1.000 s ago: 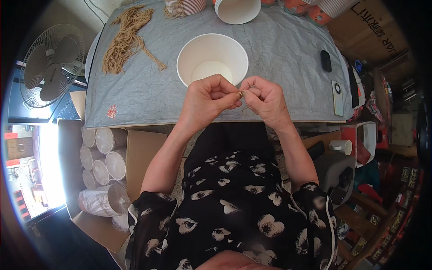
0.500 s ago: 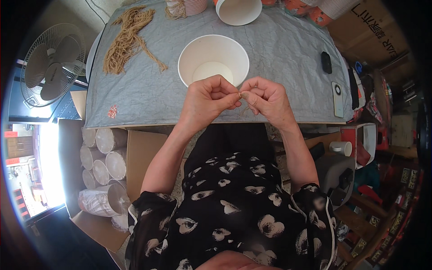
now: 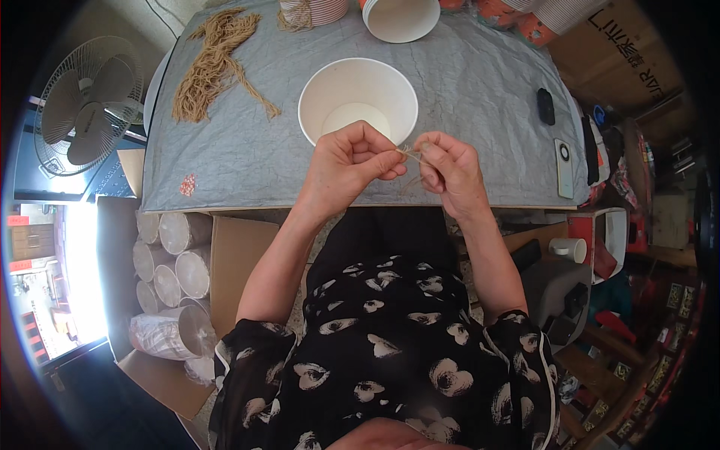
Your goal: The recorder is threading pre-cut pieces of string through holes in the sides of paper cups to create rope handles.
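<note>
Both my hands are pinched over the near edge of the table, working a thin tan string (image 3: 410, 153) between them. My left hand (image 3: 352, 161) grips one part of it between thumb and forefinger. A short way to the right, my right hand (image 3: 452, 166) pinches another part, with loose ends hanging below. Just behind my fingers stands a large white paper tub (image 3: 358, 82), open at the top, its near rim partly hidden by my left hand. A bundle of tan strings (image 3: 212, 64) lies at the far left of the table.
Stacked paper tubs (image 3: 401, 19) lie along the far edge. A phone (image 3: 563, 166) and a small black object (image 3: 545, 106) rest at the right. Left of me, a cardboard box (image 3: 244, 255) holds several wrapped cup stacks (image 3: 184, 233). A fan (image 3: 88, 105) stands at far left.
My right hand has drawn slightly away to the right, opening a small gap between my hands. The string now shows stretched across that gap.
</note>
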Demonstrator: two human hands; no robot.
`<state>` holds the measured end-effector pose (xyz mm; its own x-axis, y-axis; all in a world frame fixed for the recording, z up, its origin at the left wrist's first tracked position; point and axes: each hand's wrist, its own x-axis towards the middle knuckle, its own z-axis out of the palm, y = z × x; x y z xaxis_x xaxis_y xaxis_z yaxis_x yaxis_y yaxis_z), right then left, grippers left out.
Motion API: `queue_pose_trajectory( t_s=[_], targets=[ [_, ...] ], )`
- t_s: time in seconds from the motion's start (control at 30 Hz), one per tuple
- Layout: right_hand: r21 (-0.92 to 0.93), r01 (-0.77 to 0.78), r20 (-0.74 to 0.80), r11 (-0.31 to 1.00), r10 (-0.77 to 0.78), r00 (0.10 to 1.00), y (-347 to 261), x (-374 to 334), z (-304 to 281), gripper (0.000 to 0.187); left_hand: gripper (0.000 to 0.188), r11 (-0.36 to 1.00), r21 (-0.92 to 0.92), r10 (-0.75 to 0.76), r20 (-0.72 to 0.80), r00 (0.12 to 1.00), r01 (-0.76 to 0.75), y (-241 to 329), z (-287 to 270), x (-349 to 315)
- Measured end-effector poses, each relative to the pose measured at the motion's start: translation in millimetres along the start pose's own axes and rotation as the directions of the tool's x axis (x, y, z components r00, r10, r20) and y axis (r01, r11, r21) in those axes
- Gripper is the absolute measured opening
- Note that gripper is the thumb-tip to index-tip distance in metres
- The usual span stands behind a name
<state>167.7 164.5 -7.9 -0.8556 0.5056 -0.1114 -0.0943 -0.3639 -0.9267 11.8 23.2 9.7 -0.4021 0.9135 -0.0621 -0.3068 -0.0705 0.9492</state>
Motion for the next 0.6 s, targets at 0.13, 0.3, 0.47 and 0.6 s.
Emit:
queue_pose_trajectory(
  t_s=[0.13,0.3,0.47,0.6],
  targets=[
    [-0.149,0.037,-0.078,0.988,-0.05,0.996,-9.6,-2.9,7.6,0.025,0.009,1.0,0.011,-0.004,0.007,1.0,0.004,-2.0,-1.5,1.2],
    [-0.304,0.111,-0.063,0.946,-0.136,0.989,-12.7,-2.0,21.5,0.019,0.009,0.999,0.032,0.009,0.013,1.0,-0.009,-2.0,0.7,2.0],
    [-0.248,0.099,-0.071,0.964,-0.12,0.99,-9.6,-0.3,18.8,0.012,0.011,0.999,0.044,0.007,0.03,1.0,-0.008,1.0,0.3,2.3],
    [-0.09,0.075,-0.069,0.993,-0.082,0.994,-5.9,0.7,16.0,0.014,0.015,0.999,-0.024,-0.034,0.032,0.999,0.035,5.0,-0.9,1.1]
  ],
)
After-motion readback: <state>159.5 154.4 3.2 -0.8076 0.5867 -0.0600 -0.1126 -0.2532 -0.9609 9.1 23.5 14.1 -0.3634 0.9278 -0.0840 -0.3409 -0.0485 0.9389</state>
